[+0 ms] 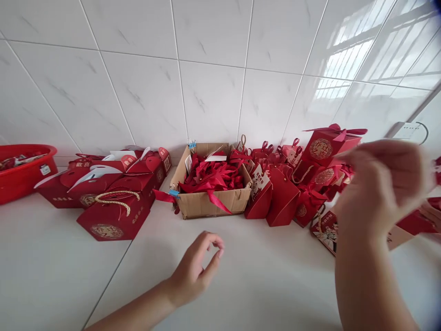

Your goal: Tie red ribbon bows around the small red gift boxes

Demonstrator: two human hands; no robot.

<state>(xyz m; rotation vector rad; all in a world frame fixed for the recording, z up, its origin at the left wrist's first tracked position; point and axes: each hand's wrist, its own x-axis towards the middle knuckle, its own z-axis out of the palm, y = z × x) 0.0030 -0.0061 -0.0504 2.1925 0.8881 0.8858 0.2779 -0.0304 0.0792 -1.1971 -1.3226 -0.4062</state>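
Note:
My left hand hovers low over the white floor in front of a cardboard box filled with red ribbons. Its fingers are curled loosely and nothing shows in them. My right hand is raised at the right, close to the camera and smeared by motion, in front of a pile of red gift boxes tied with bows. Its fingers cannot be made out.
Flat and half-folded red gift boxes with rope handles lie at the left of the cardboard box. A red plastic basin stands at the far left. A white tiled wall rises behind everything.

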